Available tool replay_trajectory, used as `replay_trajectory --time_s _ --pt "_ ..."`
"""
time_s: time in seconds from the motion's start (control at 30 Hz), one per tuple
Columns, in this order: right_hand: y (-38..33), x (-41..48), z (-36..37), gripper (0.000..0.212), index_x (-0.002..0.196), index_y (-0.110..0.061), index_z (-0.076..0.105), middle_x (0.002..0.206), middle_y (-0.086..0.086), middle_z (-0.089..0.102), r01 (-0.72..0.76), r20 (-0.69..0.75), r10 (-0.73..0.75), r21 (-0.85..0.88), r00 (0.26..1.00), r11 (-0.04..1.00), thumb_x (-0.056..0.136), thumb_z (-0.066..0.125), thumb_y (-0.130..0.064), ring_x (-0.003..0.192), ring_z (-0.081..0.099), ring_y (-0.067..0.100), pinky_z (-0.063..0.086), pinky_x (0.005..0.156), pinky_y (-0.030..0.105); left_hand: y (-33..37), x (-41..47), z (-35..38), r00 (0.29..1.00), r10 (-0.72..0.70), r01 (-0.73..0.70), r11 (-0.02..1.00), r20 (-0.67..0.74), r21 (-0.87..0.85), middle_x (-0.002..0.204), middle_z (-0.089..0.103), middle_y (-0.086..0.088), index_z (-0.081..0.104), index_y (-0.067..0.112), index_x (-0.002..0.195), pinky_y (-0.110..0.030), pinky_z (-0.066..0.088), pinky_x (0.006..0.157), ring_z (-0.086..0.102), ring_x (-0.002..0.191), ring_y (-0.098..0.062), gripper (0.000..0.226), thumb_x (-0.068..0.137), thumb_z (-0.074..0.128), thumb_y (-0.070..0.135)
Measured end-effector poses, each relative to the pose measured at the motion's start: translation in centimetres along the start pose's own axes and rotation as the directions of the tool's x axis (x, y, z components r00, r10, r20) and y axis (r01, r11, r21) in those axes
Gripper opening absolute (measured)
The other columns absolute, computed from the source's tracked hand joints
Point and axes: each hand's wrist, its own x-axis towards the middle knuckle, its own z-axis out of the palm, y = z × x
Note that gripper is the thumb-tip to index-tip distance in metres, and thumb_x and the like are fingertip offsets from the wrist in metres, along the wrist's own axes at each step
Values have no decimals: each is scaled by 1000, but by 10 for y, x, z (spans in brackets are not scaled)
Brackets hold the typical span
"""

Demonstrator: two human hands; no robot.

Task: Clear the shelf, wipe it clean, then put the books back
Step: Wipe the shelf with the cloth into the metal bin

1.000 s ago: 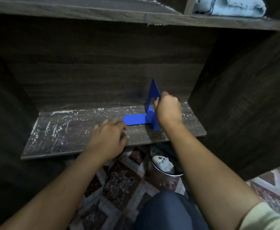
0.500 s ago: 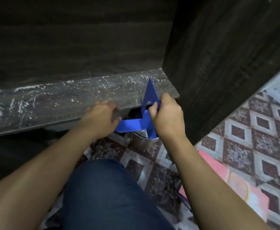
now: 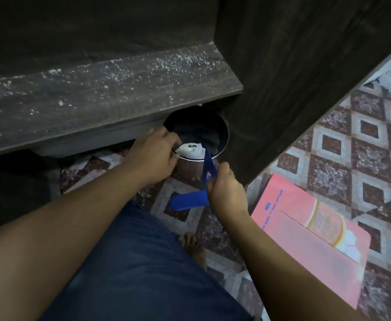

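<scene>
matt dusty wood shelf (image 3: 111, 96), shiny metal bin (image 3: 222, 144)

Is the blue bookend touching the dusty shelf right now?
Apart. The head view shows the right hand gripping the blue bookend over the floor tiles, in front of and below the front edge of the shelf, with a clear gap between.

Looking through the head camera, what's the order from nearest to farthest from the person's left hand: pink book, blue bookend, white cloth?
1. White cloth, in the bucket, right at the left hand's fingertips.
2. Blue bookend, just to its right, held by the right hand.
3. Pink book, on the floor, far right.
</scene>
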Motion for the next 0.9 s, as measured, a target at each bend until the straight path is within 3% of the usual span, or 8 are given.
replay_trajectory --time_s 0.2,0.37,0.5,0.73,0.83,0.9 --pt "32 19 46 21 115 -8 37 117 17 52 -104 116 106 -19 988 994 96 44 -6 93 60 42 48 68 46 7 14 24 997 25 -18 995 -68 96 124 49 -11 57 15 125 -45 38 94 41 117 -31 40 88 61 29" --pt "55 34 80 30 124 -6 35 121 19 50 -142 168 143 -15 975 990 95 39 2 106 56 40 50 79 50 9 21 36 984 -14 45 985 -177 169 145 34 -21 52 10 131 -55 32 100 28 133 -41 53 82 68 22" --pt "67 47 110 39 130 -7 32 126 19 49 -242 175 237 9 956 970 94 42 4 111 56 35 53 87 47 2 25 44 983 -31 69 976 -183 208 152 24 -23 47 10 135 -59 23 107 15 142 -42 59 81 68 21" --pt "88 50 143 43 130 -20 30 125 13 49 -372 273 333 103 902 923 94 46 -3 108 58 30 51 90 49 -15 28 48 986 -87 118 968 -142 224 147 29 -26 47 8 135 -60 26 107 23 138 -43 59 82 66 24" --pt "79 56 134 39 127 -14 34 126 14 48 -388 184 373 52 909 920 93 50 -6 112 53 31 52 89 47 -13 31 49 986 -90 119 969 -139 217 141 36 -24 48 8 134 -59 29 105 29 134 -41 58 82 67 25" --pt "67 62 122 40 128 -11 36 128 13 47 -337 100 335 2 937 941 92 53 -19 117 47 31 47 95 45 -11 33 48 985 -102 129 969 -138 209 140 39 -22 49 10 134 -56 30 104 32 132 -38 57 82 66 27"
